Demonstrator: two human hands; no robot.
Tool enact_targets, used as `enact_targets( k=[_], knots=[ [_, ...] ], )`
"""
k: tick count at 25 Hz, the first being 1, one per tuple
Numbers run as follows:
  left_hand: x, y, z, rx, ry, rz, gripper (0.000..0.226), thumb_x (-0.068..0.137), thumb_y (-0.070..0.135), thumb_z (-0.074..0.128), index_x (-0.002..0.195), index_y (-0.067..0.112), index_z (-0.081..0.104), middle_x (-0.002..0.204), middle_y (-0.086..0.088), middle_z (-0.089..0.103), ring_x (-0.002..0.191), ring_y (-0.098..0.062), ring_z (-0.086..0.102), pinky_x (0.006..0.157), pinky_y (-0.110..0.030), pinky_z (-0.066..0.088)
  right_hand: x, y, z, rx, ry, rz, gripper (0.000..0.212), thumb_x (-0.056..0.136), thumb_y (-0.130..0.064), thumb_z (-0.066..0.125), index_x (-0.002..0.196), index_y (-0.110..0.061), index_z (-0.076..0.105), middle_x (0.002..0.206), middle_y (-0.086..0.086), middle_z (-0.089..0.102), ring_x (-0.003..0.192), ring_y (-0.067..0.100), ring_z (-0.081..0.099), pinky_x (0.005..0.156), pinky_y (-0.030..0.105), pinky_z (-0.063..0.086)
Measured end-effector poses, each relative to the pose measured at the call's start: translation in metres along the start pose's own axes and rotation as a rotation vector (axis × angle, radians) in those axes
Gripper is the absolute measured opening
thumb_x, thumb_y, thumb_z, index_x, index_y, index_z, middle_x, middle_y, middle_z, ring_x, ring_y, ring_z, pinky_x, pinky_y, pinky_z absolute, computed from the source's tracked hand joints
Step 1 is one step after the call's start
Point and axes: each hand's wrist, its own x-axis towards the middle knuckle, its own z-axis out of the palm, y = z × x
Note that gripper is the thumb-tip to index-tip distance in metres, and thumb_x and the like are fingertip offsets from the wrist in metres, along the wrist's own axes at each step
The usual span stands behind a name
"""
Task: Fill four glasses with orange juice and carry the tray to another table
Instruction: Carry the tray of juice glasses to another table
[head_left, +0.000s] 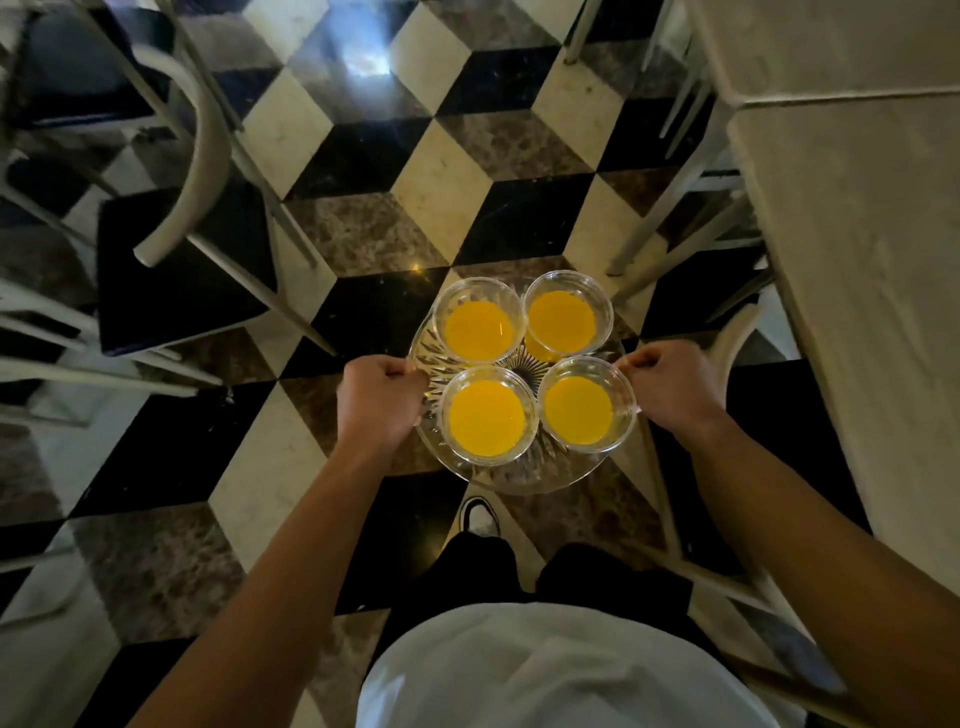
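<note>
A dark-seated chair with pale metal legs (182, 270) stands at the left. The left hand (379, 402) curls its fingers round the rim of the round cut-glass tray (519, 475), held over the chequered floor; four clear glasses of orange juice (487, 418) look filled. The right hand (672, 387) grips the opposite rim. What remains, seemingly, is setting it down, perhaps on the pale table (857, 234) at right.

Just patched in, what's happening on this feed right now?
A person is carrying a clear glass tray over a checkered floor, the left hand gripping its left rim and the right hand its right rim. Four glasses stand on it, all holding orange juice, so pouring looks done. Chairs stand on the left, and a pale table lies along the right.
</note>
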Motion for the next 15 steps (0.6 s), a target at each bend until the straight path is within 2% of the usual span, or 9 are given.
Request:
enact_targets(
  k=[2, 5, 10, 13, 15],
  knots=[
    [0.018, 0.011, -0.005, -0.003, -0.004, 0.003, 0.023, 0.091, 0.011, 0.069, 0.069, 0.012, 0.075, 0.059, -0.008, 0.069, 0.060, -0.026, 0.066, 0.077, -0.057, 0.065, 0.015, -0.012, 0.003, 0.003, 0.008, 0.013, 0.023, 0.085, -0.019, 0.078, 0.065, -0.031, 0.074, 0.056, -0.018, 0.070, 0.054, -0.013, 0.064, 0.037, 0.001, 0.037],
    [0.044, 0.025, -0.008, 0.005, -0.007, 0.003, 0.028, 0.092, 0.012, 0.070, 0.065, 0.016, 0.073, 0.053, -0.002, 0.068, 0.058, -0.024, 0.067, 0.076, -0.055, 0.066, 0.038, -0.027, 0.009, 0.015, 0.007, 0.021, 0.024, 0.084, -0.018, 0.078, 0.064, -0.030, 0.074, 0.056, -0.014, 0.070, 0.054, -0.010, 0.066, 0.037, 0.002, 0.039],
    [0.086, 0.049, -0.006, 0.011, -0.016, 0.002, 0.033, 0.090, 0.010, 0.070, 0.059, 0.017, 0.073, 0.054, -0.004, 0.068, 0.060, -0.027, 0.065, 0.076, -0.061, 0.064, 0.082, -0.045, 0.016, 0.022, 0.005, 0.037, 0.026, 0.084, -0.018, 0.077, 0.062, -0.031, 0.073, 0.052, -0.018, 0.068, 0.055, -0.012, 0.065, 0.038, 0.001, 0.038],
    [0.115, 0.066, -0.002, 0.028, -0.013, -0.008, 0.034, 0.087, 0.009, 0.071, 0.058, 0.025, 0.075, 0.062, -0.010, 0.072, 0.061, -0.026, 0.067, 0.074, -0.059, 0.065, 0.115, -0.055, 0.018, 0.032, -0.014, 0.035, 0.028, 0.084, -0.018, 0.077, 0.060, -0.032, 0.072, 0.056, -0.026, 0.068, 0.057, -0.014, 0.065, 0.038, 0.000, 0.038],
    [0.131, 0.078, 0.001, 0.034, 0.000, -0.004, 0.033, 0.087, 0.012, 0.071, 0.060, 0.031, 0.076, 0.064, -0.007, 0.073, 0.061, -0.025, 0.069, 0.074, -0.058, 0.065, 0.137, -0.065, 0.019, 0.051, -0.031, 0.027, 0.027, 0.083, -0.018, 0.077, 0.061, -0.031, 0.072, 0.058, -0.029, 0.068, 0.057, -0.015, 0.064, 0.038, 0.000, 0.038]
  ],
)
